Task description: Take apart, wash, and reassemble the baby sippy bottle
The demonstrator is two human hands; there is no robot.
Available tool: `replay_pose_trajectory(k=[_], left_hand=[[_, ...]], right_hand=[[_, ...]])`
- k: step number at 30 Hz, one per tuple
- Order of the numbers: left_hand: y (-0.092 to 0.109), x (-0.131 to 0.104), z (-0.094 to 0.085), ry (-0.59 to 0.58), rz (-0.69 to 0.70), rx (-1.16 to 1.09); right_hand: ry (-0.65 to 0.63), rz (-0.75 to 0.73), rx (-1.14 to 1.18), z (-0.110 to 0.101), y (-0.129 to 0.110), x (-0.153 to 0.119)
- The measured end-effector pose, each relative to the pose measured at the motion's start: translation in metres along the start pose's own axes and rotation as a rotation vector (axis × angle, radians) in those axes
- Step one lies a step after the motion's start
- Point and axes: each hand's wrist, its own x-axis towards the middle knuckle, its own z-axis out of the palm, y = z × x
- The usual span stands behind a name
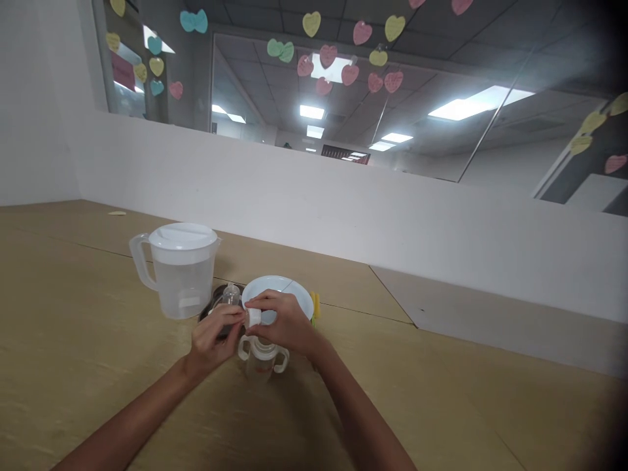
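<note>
A small white bottle cap (254, 317) is between my two hands, above a clear two-handled baby bottle (260, 367). My right hand (287, 322) grips the cap between thumb and fingers from the right. From the left, my left hand (216, 337) pinches at the cap's other end, and its fingertips hide whatever sits there. The bottle stands upright on the table, with a white collar and white handles on both sides. Just behind my left hand, a clear dome-shaped piece (231, 294) rises over a dark round tray (204, 313), partly covered by the hand.
A lidded translucent pitcher (182, 275) stands to the left, its handle outward. Behind my right hand lies a white plate (277, 283), with a yellow object (316, 304) at its right edge. A white wall (294, 203) with windows above borders the wooden table (98, 366).
</note>
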Motion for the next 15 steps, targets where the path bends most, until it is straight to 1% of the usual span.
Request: replay_pose_trajectory(k=[3, 7, 9, 12, 15], left_hand=[[0.003, 0.001, 0.001, 0.002, 0.004, 0.02], [0.008, 0.006, 0.001, -0.003, -0.081, -0.02], [0.009, 0.008, 0.001, 0.0, -0.156, -0.067], [0.011, 0.009, 0.004, -0.013, -0.323, -0.156], [0.012, 0.012, 0.008, -0.033, -0.436, -0.26]], right_hand=[[0.003, -0.007, 0.027, -0.004, 0.002, 0.001], [0.043, -0.037, -0.047, -0.006, 0.001, 0.003], [0.051, -0.033, -0.077, -0.006, 0.0, 0.004], [0.014, -0.004, -0.07, -0.005, 0.0, 0.004], [-0.012, 0.002, -0.035, -0.004, 0.001, 0.004]])
